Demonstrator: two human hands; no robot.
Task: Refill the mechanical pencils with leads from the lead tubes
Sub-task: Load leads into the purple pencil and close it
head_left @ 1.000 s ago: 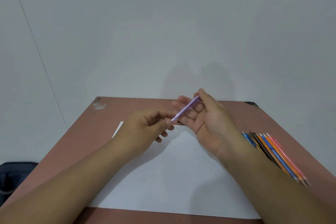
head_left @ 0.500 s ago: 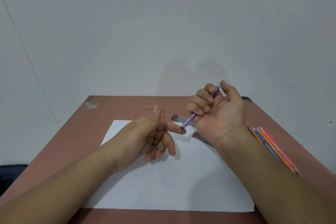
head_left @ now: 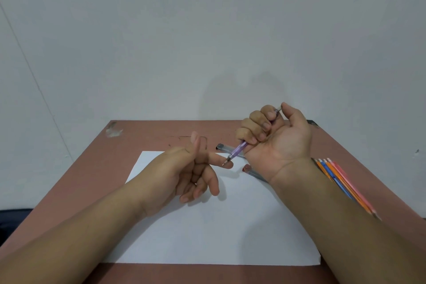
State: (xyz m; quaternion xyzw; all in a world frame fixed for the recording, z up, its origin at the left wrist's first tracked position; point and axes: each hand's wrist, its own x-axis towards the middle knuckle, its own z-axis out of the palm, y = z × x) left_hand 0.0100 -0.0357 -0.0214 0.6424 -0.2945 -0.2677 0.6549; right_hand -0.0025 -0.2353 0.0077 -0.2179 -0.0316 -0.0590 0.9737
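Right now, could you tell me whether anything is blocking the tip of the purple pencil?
Yes. The right hand grips the purple pencil, thumb at its top end, and the left hand holds its straight index finger against the tip, over the white paper.

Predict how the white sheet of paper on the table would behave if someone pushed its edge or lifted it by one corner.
The white sheet of paper lies thin and flat on the table, so it would probably slide easily when pushed. Lifted by a corner, it would likely droop, being floppy and light. The two lead tubes lying at its far edge might roll off.
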